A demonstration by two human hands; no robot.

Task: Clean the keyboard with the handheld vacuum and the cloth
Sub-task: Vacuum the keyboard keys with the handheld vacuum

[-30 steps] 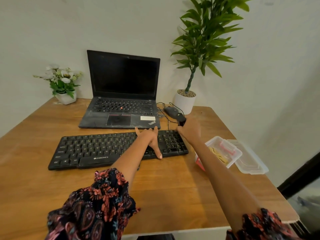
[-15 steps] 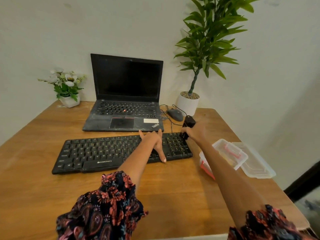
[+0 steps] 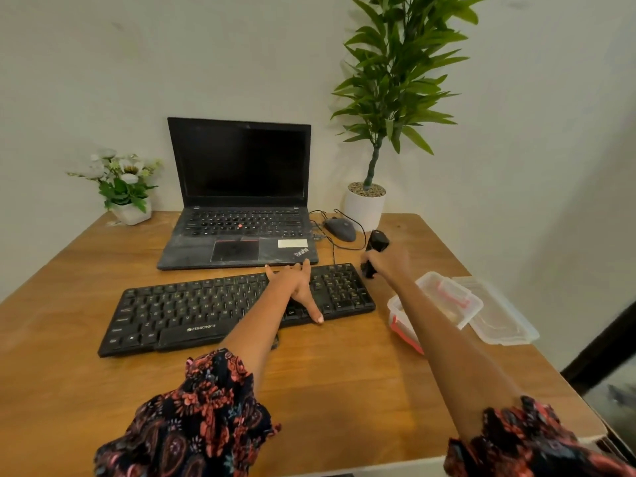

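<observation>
A person's left hand [image 3: 295, 284] lies flat on the right half of a black Zebronics keyboard [image 3: 192, 311], fingers [image 3: 306, 266] straight and spread toward the far edge, the thumb [image 3: 315, 313] stretched back to the near edge. It presses on the keys and grips nothing.

The right hand [image 3: 390, 261] is curled round a small black handheld vacuum [image 3: 375, 249], held just off the keyboard's far right corner. The device stands tilted, its upper end rising above the knuckles and its lower end showing below the fist beside the number pad. Whether that lower end touches the keyboard cannot be told from this view.

The keyboard sits at a slight angle on a wooden desk [image 3: 344, 390], its left end nearer the camera. Behind it stands an open black ThinkPad laptop [image 3: 237, 201], screen dark. A wired grey mouse [image 3: 340, 228] rests to the laptop's right, near a white pot holding a tall green plant [image 3: 389, 98]. A small pot of white flowers [image 3: 120, 184] occupies the far left corner. To the right of the keyboard, partly behind the right forearm, sits a clear plastic container [image 3: 444, 297] with red clips, its lid [image 3: 502, 318] lying beside it. Both arms wear dark floral sleeves [image 3: 192, 418].
</observation>
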